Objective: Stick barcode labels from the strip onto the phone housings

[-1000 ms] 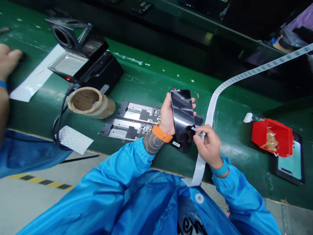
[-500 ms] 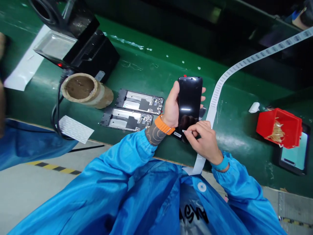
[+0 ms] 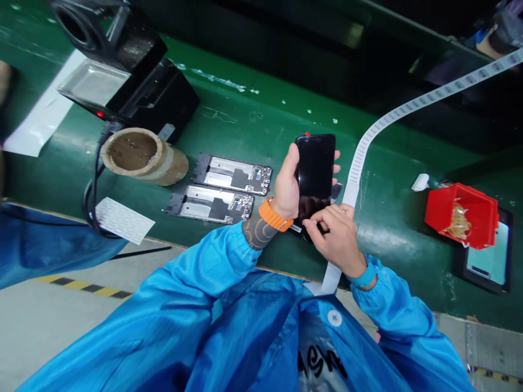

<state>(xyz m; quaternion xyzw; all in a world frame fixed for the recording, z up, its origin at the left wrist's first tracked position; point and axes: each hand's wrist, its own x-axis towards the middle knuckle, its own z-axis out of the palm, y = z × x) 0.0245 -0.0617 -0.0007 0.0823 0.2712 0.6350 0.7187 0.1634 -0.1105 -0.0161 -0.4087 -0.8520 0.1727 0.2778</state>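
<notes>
My left hand (image 3: 286, 182) is closed around a black smartphone (image 3: 316, 169), screen facing up, with the thumb along its left side and fingertips showing at its right. A small red tab (image 3: 307, 134) sticks out at its top edge. My right hand (image 3: 337, 234) pinches at the phone's lower end; a tiny white label is barely visible at its fingertips. A white sticker (image 3: 295, 228) shows at the phone's lower left corner. Under my right hand runs a long strip of printed labels (image 3: 355, 163). Left of the phone lie two opened phone bodies (image 3: 232, 174) with bare circuit boards.
A cardboard tube (image 3: 174, 163) stands beside a black device (image 3: 163, 103) with cables. A sheet of labels (image 3: 125, 220) lies near the front edge. On the right, a red bin (image 3: 484, 218) holding rubber bands overlaps a tablet-like device (image 3: 506, 256). Someone's blue sleeve (image 3: 61, 245) is at far left.
My right fingertips have shifted slightly left onto the phone's lower end, and the white label in them shows less. The phone remains in my left hand. The whole view has moved a little.
</notes>
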